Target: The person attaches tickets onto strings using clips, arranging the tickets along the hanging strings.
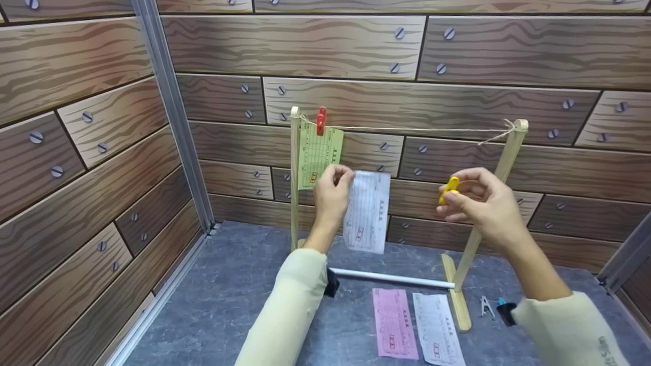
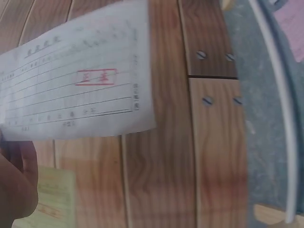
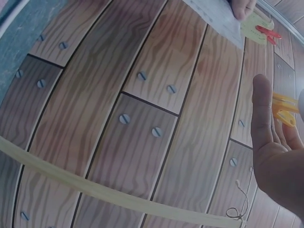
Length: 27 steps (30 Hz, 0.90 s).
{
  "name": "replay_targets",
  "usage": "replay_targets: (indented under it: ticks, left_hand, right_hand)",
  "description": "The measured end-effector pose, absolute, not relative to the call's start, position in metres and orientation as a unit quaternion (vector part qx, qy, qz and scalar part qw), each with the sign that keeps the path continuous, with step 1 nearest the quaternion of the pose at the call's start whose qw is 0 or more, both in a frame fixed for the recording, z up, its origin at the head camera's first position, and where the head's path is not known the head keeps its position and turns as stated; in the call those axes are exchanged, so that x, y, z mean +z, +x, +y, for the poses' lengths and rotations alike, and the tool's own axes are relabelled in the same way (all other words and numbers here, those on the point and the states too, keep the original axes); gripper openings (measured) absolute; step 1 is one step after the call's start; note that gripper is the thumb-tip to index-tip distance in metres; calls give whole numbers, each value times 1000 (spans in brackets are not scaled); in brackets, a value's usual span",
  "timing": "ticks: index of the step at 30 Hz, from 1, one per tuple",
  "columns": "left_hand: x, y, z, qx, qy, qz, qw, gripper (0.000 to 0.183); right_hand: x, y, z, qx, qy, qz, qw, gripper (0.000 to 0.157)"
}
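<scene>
My left hand [image 1: 331,195] pinches a white printed slip [image 1: 367,213] by its upper left corner, and the slip hangs below the string [image 1: 417,129]. In the left wrist view the white slip [image 2: 80,76] shows a red stamp. A yellow clothespin [image 1: 448,190] is held between the thumb and fingers of my right hand [image 1: 480,201], to the right of the slip. On the string's left end a red clothespin [image 1: 321,121] holds a green slip [image 1: 319,155], partly hidden behind my left hand.
Two wooden posts [image 1: 508,152] carry the string, joined low by a white rod [image 1: 391,277]. A pink slip [image 1: 395,323] and another white slip [image 1: 438,328] lie on the grey table. Near the right sleeve are a white clothespin [image 1: 486,307] and a blue one [image 1: 502,301].
</scene>
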<state>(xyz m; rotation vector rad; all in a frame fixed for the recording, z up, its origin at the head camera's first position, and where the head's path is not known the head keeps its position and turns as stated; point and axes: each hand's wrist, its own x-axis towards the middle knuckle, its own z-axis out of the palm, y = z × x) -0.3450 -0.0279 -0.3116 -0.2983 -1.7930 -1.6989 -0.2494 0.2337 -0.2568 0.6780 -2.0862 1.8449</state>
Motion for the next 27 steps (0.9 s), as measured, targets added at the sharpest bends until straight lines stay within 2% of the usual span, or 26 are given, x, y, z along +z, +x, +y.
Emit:
replay_targets:
  ticks: [5,10,14,19,27]
  left_hand:
    - [-283,-351,-23,-653,-115,-671,333,6]
    - [-254,-355,-22,-628,-121,-675,368,4]
    - [-237,-358,-20,-588,-114,-702,385,17]
    - [-228,-360,-17,-556,-78,-734,382,32]
    - [-227,-364,-13,-547,-30,-752,366,24]
  right_hand:
    - [-251,-251,233,640,239,-716,145,31]
    - [-249,-252,233,624,239,-728,155,32]
    - [-247,-251,234,632,238,-723,148,31]
    - [-244,-251,234,645,234,-713,142,29]
    - [-242,-254,234,642,237,-715,142,31]
